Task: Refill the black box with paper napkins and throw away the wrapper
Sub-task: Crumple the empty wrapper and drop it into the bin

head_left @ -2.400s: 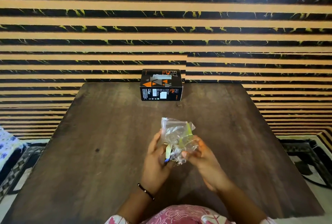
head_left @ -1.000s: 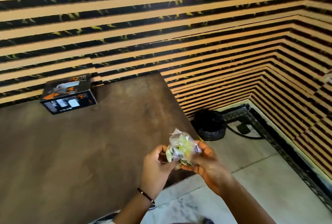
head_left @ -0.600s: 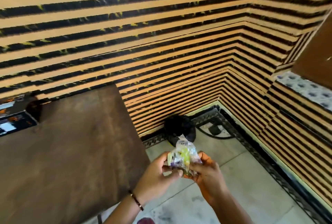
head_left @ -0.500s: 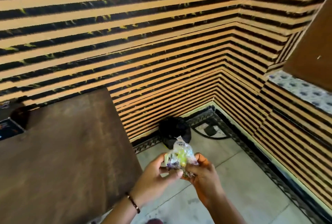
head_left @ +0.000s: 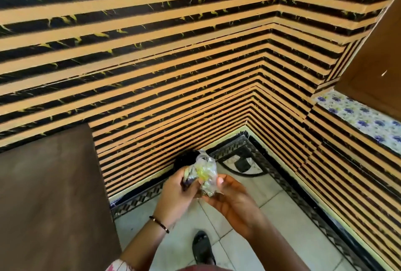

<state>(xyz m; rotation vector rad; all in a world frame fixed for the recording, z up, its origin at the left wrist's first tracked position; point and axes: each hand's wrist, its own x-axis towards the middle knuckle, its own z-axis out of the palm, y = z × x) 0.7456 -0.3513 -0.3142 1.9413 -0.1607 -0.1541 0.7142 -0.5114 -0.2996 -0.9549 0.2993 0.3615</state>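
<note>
A crumpled clear plastic wrapper [head_left: 205,172] with yellow-green print is bunched between both hands, above the tiled floor. My left hand [head_left: 176,192] grips its left side with curled fingers. My right hand [head_left: 233,200] holds its right side, thumb against the plastic. Just beyond the wrapper, a black round bin [head_left: 184,160] stands on the floor against the striped wall, mostly hidden by the wrapper and my left hand. The black box is out of view.
The dark wooden table [head_left: 50,194] fills the lower left. Striped walls meet in a corner ahead. A floral-covered ledge [head_left: 360,116] and a brown panel [head_left: 377,64] are at the right. My sandalled foot [head_left: 202,246] stands on the light floor tiles.
The view has swung right, away from the table; the black box left the frame. Both hands carried the wrapper from above the table to over the floor, close to the black bin.
</note>
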